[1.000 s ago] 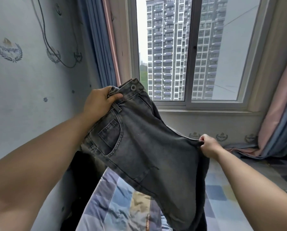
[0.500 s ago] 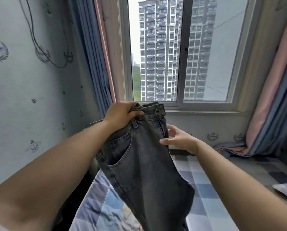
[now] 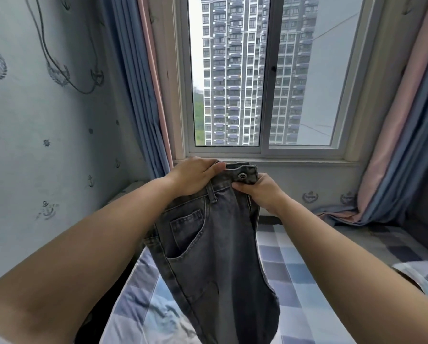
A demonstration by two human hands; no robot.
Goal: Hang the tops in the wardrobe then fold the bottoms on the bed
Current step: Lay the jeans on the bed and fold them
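The bed (image 3: 314, 276), covered in a blue and grey checked sheet, spreads out below and beyond both hands, and over it hang the grey denim jeans (image 3: 215, 256), held up in front of the window sill with the legs dropping straight down from the fingers toward the near edge of the mattress. They look a fairly heavy garment, soft enough to drape yet stiff along the seams and waistband (denim tends to keep a crease once pressed), so they should fold cleanly rather than slide about. The left hand (image 3: 195, 176) grips the waistband (image 3: 233, 181) from above, thumb curled over the front near a belt loop; the right hand (image 3: 260, 192) pinches the button flap just beside it, fingers wrapped round the open fly edge below the metal button (image 3: 242, 175). The waistband is probably the best hold, being the thickest and least stretchy part, with the hands moved apart to its two ends so the legs hang matched before lowering them flat.
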